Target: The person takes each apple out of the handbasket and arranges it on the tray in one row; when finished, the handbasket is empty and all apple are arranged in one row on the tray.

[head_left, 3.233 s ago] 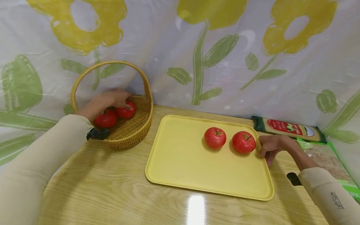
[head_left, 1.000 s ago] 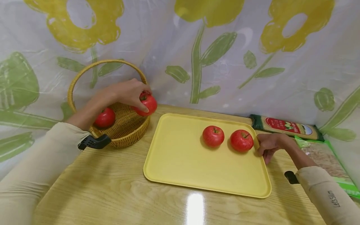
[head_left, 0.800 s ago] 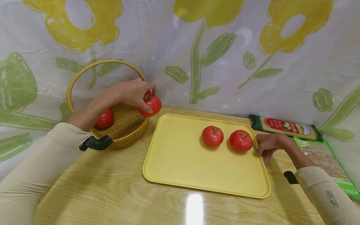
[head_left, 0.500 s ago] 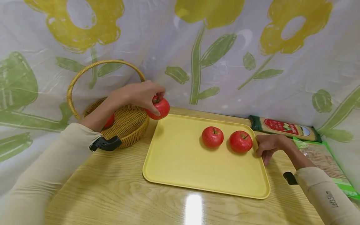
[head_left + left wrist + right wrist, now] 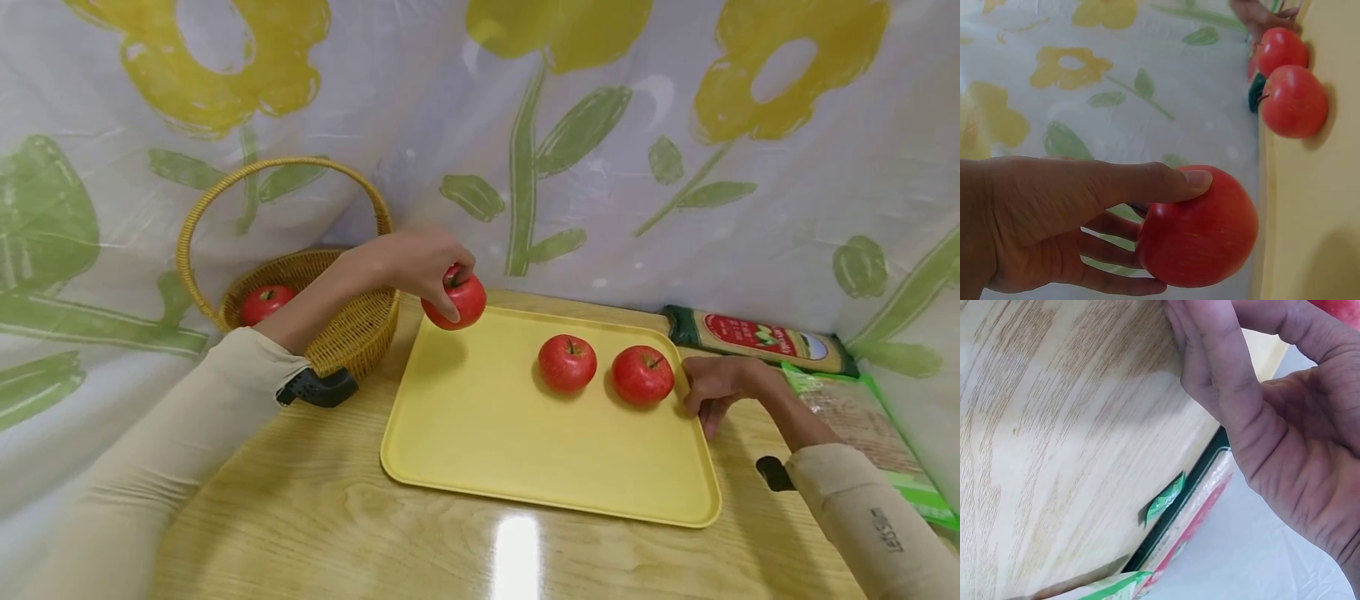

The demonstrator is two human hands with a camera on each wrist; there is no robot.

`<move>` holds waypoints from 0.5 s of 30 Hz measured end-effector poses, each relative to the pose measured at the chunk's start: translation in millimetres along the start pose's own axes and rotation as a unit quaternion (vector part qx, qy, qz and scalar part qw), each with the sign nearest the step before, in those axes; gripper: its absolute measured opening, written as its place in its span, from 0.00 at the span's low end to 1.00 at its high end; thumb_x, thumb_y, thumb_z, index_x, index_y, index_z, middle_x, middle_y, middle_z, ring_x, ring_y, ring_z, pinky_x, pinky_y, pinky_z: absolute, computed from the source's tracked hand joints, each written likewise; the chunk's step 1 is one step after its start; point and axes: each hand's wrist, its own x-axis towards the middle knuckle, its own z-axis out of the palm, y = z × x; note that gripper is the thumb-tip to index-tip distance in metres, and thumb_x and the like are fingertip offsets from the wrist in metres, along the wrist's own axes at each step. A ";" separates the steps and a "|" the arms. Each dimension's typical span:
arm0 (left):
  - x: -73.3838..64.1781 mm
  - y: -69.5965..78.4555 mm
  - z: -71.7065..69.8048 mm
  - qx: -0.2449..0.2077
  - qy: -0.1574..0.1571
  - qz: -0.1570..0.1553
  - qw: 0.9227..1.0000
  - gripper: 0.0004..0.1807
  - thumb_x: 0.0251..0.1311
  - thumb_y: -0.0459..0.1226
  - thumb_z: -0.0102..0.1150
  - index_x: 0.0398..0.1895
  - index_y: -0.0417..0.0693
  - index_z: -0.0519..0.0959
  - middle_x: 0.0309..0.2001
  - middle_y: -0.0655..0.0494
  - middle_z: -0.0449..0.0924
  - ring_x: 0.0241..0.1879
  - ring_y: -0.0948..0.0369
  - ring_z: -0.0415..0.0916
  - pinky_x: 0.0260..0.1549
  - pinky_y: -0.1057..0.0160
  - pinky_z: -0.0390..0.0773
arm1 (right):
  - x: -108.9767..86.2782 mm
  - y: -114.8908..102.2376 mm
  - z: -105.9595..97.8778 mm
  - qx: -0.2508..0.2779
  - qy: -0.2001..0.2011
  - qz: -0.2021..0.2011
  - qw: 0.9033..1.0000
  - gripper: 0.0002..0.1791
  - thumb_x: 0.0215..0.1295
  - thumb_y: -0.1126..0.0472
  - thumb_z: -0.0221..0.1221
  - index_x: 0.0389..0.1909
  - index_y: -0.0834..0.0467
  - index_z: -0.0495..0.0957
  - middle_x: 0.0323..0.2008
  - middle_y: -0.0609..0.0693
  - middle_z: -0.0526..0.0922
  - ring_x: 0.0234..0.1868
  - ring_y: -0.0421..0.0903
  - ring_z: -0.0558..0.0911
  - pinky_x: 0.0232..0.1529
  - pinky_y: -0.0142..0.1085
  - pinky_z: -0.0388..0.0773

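Note:
My left hand (image 5: 427, 265) grips a red apple (image 5: 467, 302) from above, over the far left corner of the yellow tray (image 5: 480, 450). In the left wrist view the thumb lies along the near side of the held apple (image 5: 1204, 234), fingers behind it. Two more red apples, one nearer the middle (image 5: 567, 364) and one by the right rim (image 5: 642, 376), sit on the tray. At that right rim, my right hand (image 5: 720, 387) holds the tray's edge with bent fingers. A wicker basket (image 5: 367, 333) at the left contains one red apple (image 5: 264, 303), partly behind my left forearm.
The basket's tall arched handle (image 5: 281, 162) rises beside my left arm. Behind the tray's right corner lies a long green-and-tan packet (image 5: 765, 340), with a clear green-edged bag (image 5: 862, 425) in front of it. A flower-printed sheet (image 5: 450, 125) hangs behind the wooden table (image 5: 300, 500).
My left hand has lifted an apple out of the basket and carried it right, over the tray's corner. My right hand has stayed at the tray's right edge.

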 end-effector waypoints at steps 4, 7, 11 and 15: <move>5.3 4.6 6.4 -0.004 -0.004 0.016 1.000 0.20 0.50 0.47 0.80 0.30 0.46 0.78 0.30 0.55 0.78 0.36 0.56 0.74 0.41 0.57 0.80 | 1.5 -0.1 0.7 0.003 -0.002 -0.005 1.000 0.10 0.60 0.68 0.61 0.42 0.69 0.79 0.25 0.53 0.88 0.23 0.42 0.88 0.33 0.36 0.88; 8.6 7.5 11.2 -0.020 -0.007 0.017 1.000 0.20 0.51 0.45 0.80 0.30 0.45 0.77 0.29 0.56 0.77 0.35 0.58 0.72 0.39 0.59 0.77 | 2.1 0.6 1.2 0.002 -0.006 -0.007 1.000 0.09 0.60 0.68 0.61 0.41 0.69 0.81 0.24 0.52 0.88 0.23 0.42 0.88 0.33 0.36 0.88; 14.3 12.2 16.7 -0.040 -0.008 0.012 0.999 0.20 0.52 0.45 0.79 0.31 0.45 0.77 0.30 0.56 0.76 0.35 0.58 0.72 0.39 0.60 0.77 | 1.2 1.1 0.2 -0.001 0.001 -0.005 1.000 0.09 0.61 0.68 0.61 0.41 0.68 0.80 0.24 0.52 0.88 0.23 0.42 0.88 0.33 0.36 0.88; 21.5 16.8 23.6 -0.050 -0.011 0.019 0.998 0.20 0.51 0.45 0.79 0.31 0.45 0.76 0.30 0.55 0.76 0.36 0.58 0.73 0.40 0.59 0.78 | -0.3 0.2 -1.4 -0.003 0.005 0.001 1.000 0.10 0.62 0.67 0.61 0.42 0.68 0.79 0.25 0.52 0.88 0.23 0.42 0.88 0.33 0.36 0.88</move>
